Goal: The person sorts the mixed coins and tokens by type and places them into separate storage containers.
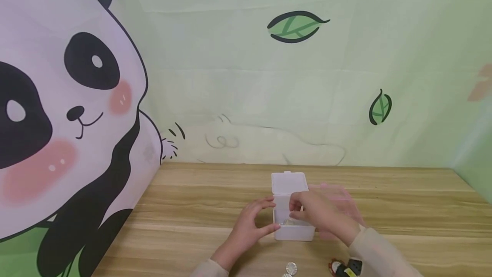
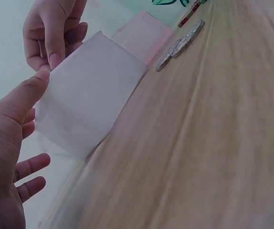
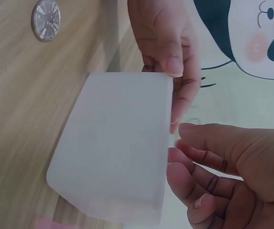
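An uncovered white plastic box [image 1: 294, 233] stands on the wooden table, its lid [image 1: 289, 183] tipped back. Silver coins [image 1: 287, 222] lie inside it. My left hand [image 1: 247, 224] holds the box at its left side, the thumb at the near corner and the fingers farther back. Over the box's mouth hangs my right hand [image 1: 317, 213], its fingers loosely bent; I see nothing between them, though the fingertips are partly hidden in the head view. On the table nearer me lie silver coins [image 1: 291, 268], one of which also shows as a round coin [image 3: 46, 20] in the right wrist view.
A see-through pink container [image 1: 347, 204] is behind my right forearm. Small dark toy-like pieces [image 1: 340, 268] with red and yellow parts lie at the near edge, right of the coins. A printed panda cloth [image 1: 230, 76] hangs along the table's back and left.
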A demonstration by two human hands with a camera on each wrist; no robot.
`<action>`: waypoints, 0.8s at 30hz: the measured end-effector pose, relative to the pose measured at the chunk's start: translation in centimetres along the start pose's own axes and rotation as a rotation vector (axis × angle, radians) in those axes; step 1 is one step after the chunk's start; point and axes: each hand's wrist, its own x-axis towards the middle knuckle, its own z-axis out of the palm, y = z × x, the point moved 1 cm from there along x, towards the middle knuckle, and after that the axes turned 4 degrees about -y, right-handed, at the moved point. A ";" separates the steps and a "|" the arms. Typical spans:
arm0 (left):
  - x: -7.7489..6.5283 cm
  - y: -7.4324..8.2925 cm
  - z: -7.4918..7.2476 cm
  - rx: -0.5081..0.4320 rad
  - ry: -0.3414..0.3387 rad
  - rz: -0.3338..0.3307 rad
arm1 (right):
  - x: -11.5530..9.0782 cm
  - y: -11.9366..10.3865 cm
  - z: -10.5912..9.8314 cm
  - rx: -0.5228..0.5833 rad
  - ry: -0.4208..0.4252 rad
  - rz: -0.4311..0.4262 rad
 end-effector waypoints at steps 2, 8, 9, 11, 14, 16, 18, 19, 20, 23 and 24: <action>0.0 0.0 0.0 -0.001 0.000 -0.002 | -0.3 -0.1 -0.2 0.007 0.007 -0.010; 0.0 -0.1 0.0 -0.001 0.001 -0.006 | -1.3 -0.4 -0.9 0.017 0.018 -0.028; 0.0 -0.1 0.1 -0.003 0.002 -0.005 | -1.4 -0.4 -0.9 0.019 0.019 -0.035; 0.0 -0.2 0.1 -0.001 0.003 -0.002 | -1.7 -0.4 -1.1 0.021 0.021 -0.061; 0.0 -0.2 0.1 -0.011 0.002 -0.003 | -2.0 -0.3 -1.2 0.019 0.026 -0.088; 0.0 -0.2 0.1 -0.014 0.001 -0.006 | -2.3 -0.4 -1.3 0.018 0.029 -0.089; 0.0 -0.2 0.1 -0.018 0.001 -0.008 | -2.6 -0.5 -1.4 0.003 0.035 -0.083; 0.0 -0.2 0.1 -0.019 0.001 -0.009 | -2.7 -0.6 -1.4 -0.002 0.034 -0.083; 0.0 -0.2 0.1 -0.021 0.001 -0.011 | -2.9 -0.6 -1.5 -0.053 0.045 -0.076; 0.0 -0.2 0.1 -0.019 0.003 -0.010 | -3.5 -0.9 -1.5 -0.172 0.064 -0.070; 0.0 -0.2 0.1 -0.017 0.004 -0.009 | -3.6 -1.0 -1.4 -0.221 0.074 -0.065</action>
